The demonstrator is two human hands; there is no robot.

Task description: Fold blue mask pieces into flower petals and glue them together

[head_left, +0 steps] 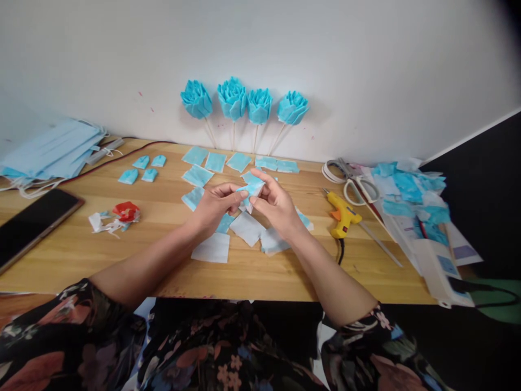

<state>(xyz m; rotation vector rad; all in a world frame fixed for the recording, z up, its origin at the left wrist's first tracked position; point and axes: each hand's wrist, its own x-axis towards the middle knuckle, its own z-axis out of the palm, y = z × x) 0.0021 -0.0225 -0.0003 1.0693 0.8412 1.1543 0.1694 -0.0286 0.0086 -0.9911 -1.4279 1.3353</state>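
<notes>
Between my two hands, above the middle of the table, is a small piece of blue and white fabric point(253, 188), partly folded. My left hand point(217, 205) pinches its left side between thumb and fingers. On the other side my right hand point(275, 203) grips it, thumb in front and index finger stretched along the top. Beneath and around the hands lie cut fabric squares, some blue side up like the blue square point(197, 175), others pale like the white square point(210, 247). My hands and forearms hide some of them.
Four-petalled groups aside, several blue fabric roses point(232, 99) on sticks lean against the wall. Folded petals point(141, 162), face masks point(52, 146), a phone point(38, 222) and scraps point(122, 215) lie left. Rightward are a yellow glue gun point(343, 214), scissors point(360, 187), tape point(332, 171) and fabric offcuts point(401, 182).
</notes>
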